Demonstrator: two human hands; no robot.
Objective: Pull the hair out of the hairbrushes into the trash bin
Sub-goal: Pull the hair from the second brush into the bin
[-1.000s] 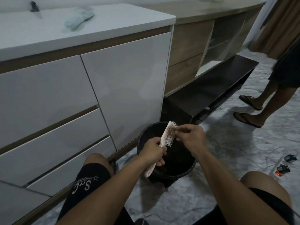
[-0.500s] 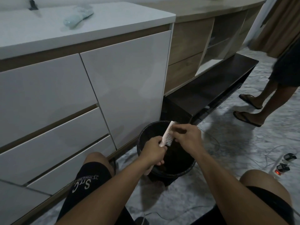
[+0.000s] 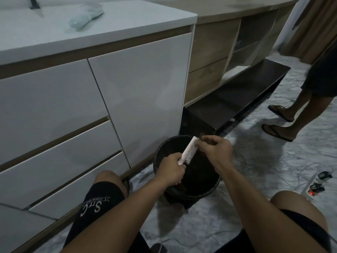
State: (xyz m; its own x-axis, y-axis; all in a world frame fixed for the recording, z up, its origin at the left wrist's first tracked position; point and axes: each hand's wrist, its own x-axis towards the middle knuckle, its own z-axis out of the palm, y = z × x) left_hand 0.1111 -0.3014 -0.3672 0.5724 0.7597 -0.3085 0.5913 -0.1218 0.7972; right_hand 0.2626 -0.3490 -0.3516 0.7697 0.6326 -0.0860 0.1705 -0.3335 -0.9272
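The left hand (image 3: pixel 170 168) wraps its grip tight around the brush (image 3: pixel 188 151) handle over the bin (image 3: pixel 160 152) (a black one). The right hand (image 3: pixel 216 149) pinches at the bristles.

White cabinet (image 3: pixel 138 92) with flat drawers and a white top, standing on marbled floor (image 3: pixel 273 161). On that top, a pale green hairbrush (image 3: pixel 85 17) and a small dark object (image 3: pixel 33 2). Right of cabinet, wooden shelving unit (image 3: pixel 215 57) and low dark bench (image 3: pixel 237 99). Farther right, another person's legs in flip-flops (image 3: pixel 277 130), brown curtain (image 3: pixel 313 28), power strip (image 3: pixel 313 189) with red light.
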